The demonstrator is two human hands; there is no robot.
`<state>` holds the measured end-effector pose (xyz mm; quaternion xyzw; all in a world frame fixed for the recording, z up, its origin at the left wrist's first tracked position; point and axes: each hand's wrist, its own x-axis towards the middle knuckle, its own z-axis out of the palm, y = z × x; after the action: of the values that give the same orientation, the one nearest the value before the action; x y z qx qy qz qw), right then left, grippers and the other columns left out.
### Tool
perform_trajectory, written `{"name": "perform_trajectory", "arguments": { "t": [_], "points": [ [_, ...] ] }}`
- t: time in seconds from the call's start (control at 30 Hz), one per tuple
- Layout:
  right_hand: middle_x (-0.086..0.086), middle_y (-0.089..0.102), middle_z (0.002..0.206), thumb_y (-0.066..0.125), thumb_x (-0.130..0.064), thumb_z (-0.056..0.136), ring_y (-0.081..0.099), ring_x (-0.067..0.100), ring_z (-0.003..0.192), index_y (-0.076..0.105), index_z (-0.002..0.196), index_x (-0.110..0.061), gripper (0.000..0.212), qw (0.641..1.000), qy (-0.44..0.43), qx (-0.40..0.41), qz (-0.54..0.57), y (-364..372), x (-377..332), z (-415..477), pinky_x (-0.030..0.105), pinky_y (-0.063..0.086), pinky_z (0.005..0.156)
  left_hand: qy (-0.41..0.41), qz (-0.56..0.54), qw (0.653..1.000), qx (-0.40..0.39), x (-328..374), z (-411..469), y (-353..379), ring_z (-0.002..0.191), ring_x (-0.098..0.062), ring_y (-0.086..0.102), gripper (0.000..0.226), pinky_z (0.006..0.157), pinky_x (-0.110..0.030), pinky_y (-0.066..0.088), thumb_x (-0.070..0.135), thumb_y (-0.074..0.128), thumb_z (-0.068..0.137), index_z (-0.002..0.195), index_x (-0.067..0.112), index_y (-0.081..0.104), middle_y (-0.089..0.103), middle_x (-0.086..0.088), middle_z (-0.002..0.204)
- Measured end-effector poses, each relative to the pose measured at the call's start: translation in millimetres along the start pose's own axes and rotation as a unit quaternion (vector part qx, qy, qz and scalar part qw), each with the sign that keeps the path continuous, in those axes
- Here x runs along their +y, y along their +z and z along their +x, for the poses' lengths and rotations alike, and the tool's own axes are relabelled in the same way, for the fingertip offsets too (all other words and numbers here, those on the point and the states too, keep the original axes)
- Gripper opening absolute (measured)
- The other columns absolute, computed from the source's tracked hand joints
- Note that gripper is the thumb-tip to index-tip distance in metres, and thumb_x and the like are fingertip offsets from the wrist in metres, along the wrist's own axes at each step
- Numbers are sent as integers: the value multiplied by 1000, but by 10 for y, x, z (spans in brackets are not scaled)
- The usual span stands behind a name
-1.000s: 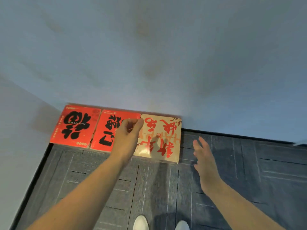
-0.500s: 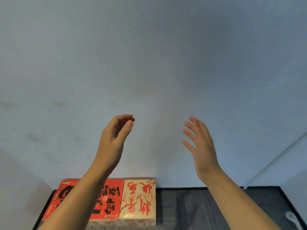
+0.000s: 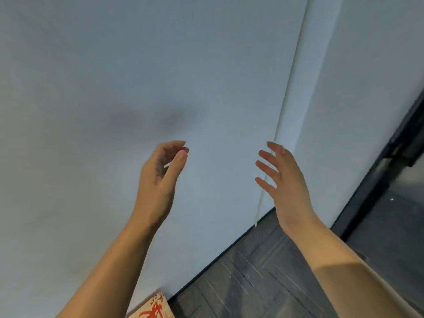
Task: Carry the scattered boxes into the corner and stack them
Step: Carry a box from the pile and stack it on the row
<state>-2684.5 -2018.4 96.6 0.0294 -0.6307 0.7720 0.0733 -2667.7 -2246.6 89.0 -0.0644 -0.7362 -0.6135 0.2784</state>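
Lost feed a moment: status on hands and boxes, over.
Left hand loosely curled, grip empty. Right hand spread, empty. Beige box corner at bottom edge, untouched. Only wall ahead.

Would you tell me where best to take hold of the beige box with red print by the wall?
Probably its free right edge, coming from the floor side with the right hand: the beige box backs onto the wall, and only that corner shows.

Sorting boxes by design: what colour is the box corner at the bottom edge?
The box is cream with red markings; the head view shows it.
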Motion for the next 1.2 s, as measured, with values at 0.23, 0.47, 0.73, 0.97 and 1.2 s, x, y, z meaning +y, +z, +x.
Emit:
{"name": "perform_trajectory", "arguments": {
  "t": [0.23, 0.47, 0.73, 0.97, 1.2],
  "points": [
    [-8, 65, 138, 47, -42, 108, 64, 8, 126, 60, 136, -35, 32, 984, -15, 169, -47, -846, -88, -814, 44, 48, 114, -24, -79, 987, -138, 54, -340, 875, 122, -9, 65, 53, 111, -50, 51, 61, 52, 91, 127, 26, 68, 73, 12, 124],
    [-15, 66, 137, 49, -61, 92, 62, 2, 127, 58, 140, -39, 54, 939, -65, 322, -100, -2103, -521, -1971, 39, 49, 110, 0, -174, 939, -297, 827, -1050, 2204, 125, -6, 63, 52, 114, -45, 48, 60, 52, 90, 126, 26, 69, 73, 13, 124],
    [-14, 69, 133, 53, -69, 82, 64, 3, 125, 62, 135, -39, 62, 844, -94, 519, -97, -3647, -1034, -3949, 45, 49, 113, 29, -247, 839, -484, 2000, -2903, 3752, 124, 0, 62, 53, 113, -36, 49, 62, 51, 89, 124, 27, 69, 73, 17, 124],
    [-11, 69, 134, 51, -67, 84, 68, 5, 121, 57, 140, -36, 64, 784, -111, 604, -88, -4753, -1386, -5724, 43, 51, 110, 17, -296, 765, -572, 3013, -4847, 4571, 125, -3, 63, 49, 115, -45, 47, 60, 55, 92, 123, 25, 70, 73, 15, 125],
    [-10, 72, 129, 50, -63, 88, 69, 5, 117, 57, 141, -33, 61, 699, -148, 694, -89, -5711, -1848, -7239, 41, 50, 108, 19, -334, 684, -648, 4070, -6373, 5251, 125, -3, 63, 36, 113, -40, 49, 47, 54, 97, 121, 25, 70, 73, 15, 123]
  ]
}}
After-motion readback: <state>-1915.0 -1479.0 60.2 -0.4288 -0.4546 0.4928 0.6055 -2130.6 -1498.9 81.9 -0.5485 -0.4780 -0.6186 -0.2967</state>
